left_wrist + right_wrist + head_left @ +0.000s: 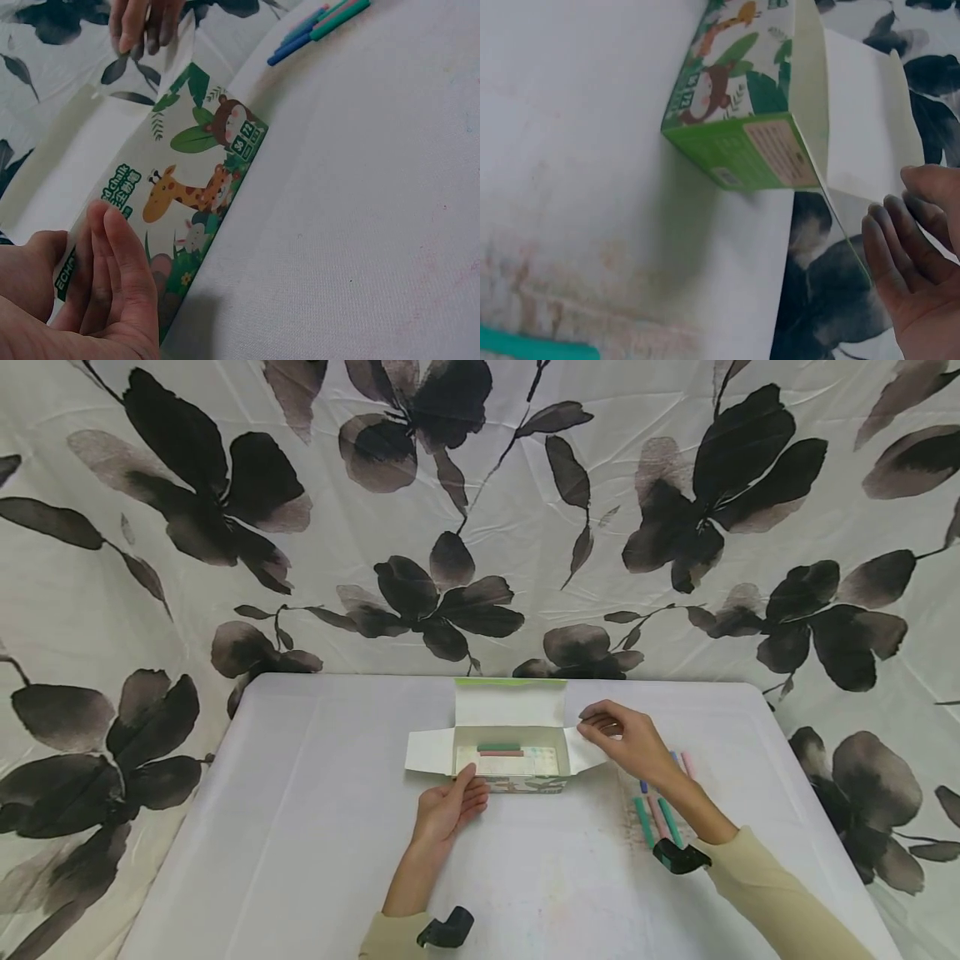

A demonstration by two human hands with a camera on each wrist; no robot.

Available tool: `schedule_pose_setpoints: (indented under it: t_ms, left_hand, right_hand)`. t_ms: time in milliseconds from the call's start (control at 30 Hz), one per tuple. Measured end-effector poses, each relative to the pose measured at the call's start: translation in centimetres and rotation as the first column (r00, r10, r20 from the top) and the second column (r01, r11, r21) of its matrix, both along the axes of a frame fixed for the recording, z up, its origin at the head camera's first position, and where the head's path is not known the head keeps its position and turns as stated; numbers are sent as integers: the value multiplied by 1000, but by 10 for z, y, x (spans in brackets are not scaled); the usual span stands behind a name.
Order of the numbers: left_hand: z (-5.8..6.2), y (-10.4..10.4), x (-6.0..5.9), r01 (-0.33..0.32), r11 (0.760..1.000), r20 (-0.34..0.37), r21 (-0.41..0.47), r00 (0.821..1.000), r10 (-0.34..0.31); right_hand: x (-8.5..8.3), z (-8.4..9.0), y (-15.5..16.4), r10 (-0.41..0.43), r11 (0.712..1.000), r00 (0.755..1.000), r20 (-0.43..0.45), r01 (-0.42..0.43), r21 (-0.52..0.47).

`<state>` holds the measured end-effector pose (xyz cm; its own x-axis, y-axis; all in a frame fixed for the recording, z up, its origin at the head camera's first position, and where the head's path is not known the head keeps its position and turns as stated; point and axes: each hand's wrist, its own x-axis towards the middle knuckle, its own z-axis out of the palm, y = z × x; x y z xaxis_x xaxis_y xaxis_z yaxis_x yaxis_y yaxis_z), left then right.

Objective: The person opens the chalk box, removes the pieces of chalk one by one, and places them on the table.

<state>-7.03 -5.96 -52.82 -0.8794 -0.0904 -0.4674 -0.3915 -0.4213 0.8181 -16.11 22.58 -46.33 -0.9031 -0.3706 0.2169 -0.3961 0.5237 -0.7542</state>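
A chalk box (517, 785) with printed animals stands on the table, its lid (510, 703) raised at the back and its side flaps spread. Inside lie a green chalk stick (498, 747) and a pink one. My left hand (448, 808) pinches the front wall near its left corner, thumb at the top edge and fingers outside. At the other end, my right hand (626, 739) is beside the right flap (581, 752), fingers loosely bent. In the right wrist view a gap shows between thumb and fingers; whether they touch the flap is unclear.
Several chalk sticks (643, 822), green, pink and blue, lie on the white table (315, 827) under my right forearm. Faint chalk smudges mark the cloth beside them. A floral curtain (525, 527) hangs behind the table's far edge.
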Motion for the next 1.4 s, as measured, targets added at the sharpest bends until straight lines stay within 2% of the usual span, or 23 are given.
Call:
schedule_pose_setpoints:
  t_ms: [233,367,567,800,1000,1167,1400]
  left_hand:
    - [0,1,0,-5,1000,-2,1,1000,5]
    - [-1,1,0,-7,1000,-4,6,1000,7]
    - [-2,2,-1,-1,1000,2,4,1000,1]
    - [-4,2,0,-8,1000,13,18,1000,8]
    - [-3,2,1,-4,1000,1,15,1000,4]
    - [-1,0,2,5,1000,-3,9,1000,-5]
    - [-1,-1,2,-4,1000,14,7,1000,4]
  right_hand:
    - [-4,-9,-25,93,996,996,8,-93,-8]
    - [-6,-15,-38,163,987,986,-17,-163,2]
    - [-6,-25,-57,237,969,971,-38,-233,79]
    - [-5,-37,-73,279,944,959,-58,-263,198]
    - [-6,-40,-85,290,917,955,-65,-258,305]
    - [-10,-40,-93,309,884,951,-24,-278,375]
    - [-14,-35,-100,373,830,928,3,-335,447]
